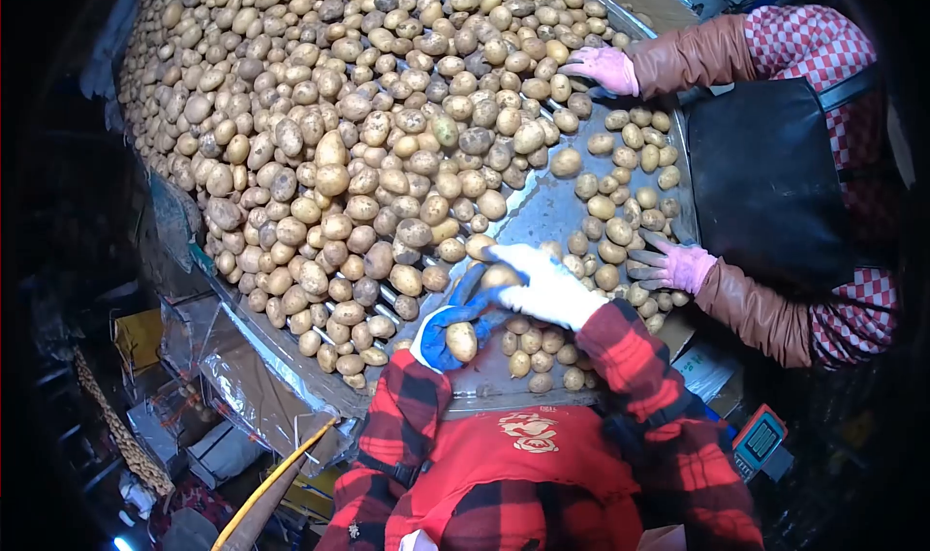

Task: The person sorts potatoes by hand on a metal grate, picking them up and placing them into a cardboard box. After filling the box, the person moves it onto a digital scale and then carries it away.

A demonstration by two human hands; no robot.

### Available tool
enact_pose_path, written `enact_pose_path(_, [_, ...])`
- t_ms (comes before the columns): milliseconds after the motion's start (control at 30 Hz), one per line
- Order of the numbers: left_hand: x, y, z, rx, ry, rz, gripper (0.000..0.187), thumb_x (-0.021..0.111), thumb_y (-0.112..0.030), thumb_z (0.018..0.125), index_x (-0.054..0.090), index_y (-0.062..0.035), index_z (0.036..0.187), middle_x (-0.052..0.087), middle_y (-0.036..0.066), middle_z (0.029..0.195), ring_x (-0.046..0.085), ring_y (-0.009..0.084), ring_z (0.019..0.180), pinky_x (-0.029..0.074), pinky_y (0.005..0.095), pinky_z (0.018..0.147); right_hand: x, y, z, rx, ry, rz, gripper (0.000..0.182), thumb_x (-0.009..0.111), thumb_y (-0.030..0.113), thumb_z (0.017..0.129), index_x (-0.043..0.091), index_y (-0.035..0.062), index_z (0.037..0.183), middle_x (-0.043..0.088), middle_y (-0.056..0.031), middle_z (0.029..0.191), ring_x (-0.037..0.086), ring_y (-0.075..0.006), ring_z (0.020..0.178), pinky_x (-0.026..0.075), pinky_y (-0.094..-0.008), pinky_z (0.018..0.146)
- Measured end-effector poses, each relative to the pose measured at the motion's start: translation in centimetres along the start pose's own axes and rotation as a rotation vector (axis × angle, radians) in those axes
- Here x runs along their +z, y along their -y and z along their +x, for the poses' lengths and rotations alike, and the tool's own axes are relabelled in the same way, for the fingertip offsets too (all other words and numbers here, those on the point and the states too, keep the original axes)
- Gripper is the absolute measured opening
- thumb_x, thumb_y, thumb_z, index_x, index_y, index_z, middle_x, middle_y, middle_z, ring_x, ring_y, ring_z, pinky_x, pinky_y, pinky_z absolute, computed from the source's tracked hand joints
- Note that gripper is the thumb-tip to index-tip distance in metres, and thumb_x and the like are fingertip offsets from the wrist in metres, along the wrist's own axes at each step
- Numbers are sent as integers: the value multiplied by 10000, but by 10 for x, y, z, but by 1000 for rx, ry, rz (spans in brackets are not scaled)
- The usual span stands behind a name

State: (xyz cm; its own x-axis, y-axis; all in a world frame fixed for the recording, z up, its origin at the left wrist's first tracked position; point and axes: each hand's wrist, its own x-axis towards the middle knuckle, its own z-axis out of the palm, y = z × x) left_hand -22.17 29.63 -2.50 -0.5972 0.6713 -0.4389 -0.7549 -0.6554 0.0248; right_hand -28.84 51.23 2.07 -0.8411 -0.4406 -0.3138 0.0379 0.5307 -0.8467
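Observation:
My left hand [448, 330], in a blue glove with a white cuff, is closed around a pale potato [462, 342] near the front of the metal sorting table [528, 224]. Just right of it, my right hand [547, 285] in a white glove curls over another potato [499, 277]. The blue fingertips reach up beside that second potato. A big heap of potatoes [320, 154] covers the slatted part of the table ahead and to the left. Smaller potatoes [538, 350] lie on the metal below my right wrist.
Across the right corner, a co-worker's pink-gloved hands [678, 265] rest among loose potatoes [620, 202]. A black apron [760, 183] hangs at that side. A teal device with a display [759, 441] stands at lower right. Brown sheeting [242, 362] lines the left edge.

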Motion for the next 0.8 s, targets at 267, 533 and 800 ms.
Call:
enact_pose_path(267, [11,-17,-32,41,79,3,655,584,-282,980,325,-115,1557,418,221,1523,533,414,1302,590,433,908,-18,17,181,120,-466,-852,676,605,472,890,464,220,1501,320,-116,1625,264,-440,1478,143,-709,1172])
enact_pose_path(533, [11,-29,-47,130,36,-25,711,560,-419,984,296,-122,1574,354,241,1569,459,440,1373,537,495,995,43,-6,61,68,-370,-782,748,653,502,853,397,330,1534,333,-47,1610,293,-498,1428,221,-722,1133])
enact_pose_path(800, [-6,13,-53,206,-111,-84,605,451,-474,1033,412,-84,1495,450,204,1512,407,365,1429,467,528,1058,80,-21,-57,30,-223,-735,687,684,421,856,485,235,1487,353,-91,1599,270,-583,1409,168,-704,1165])
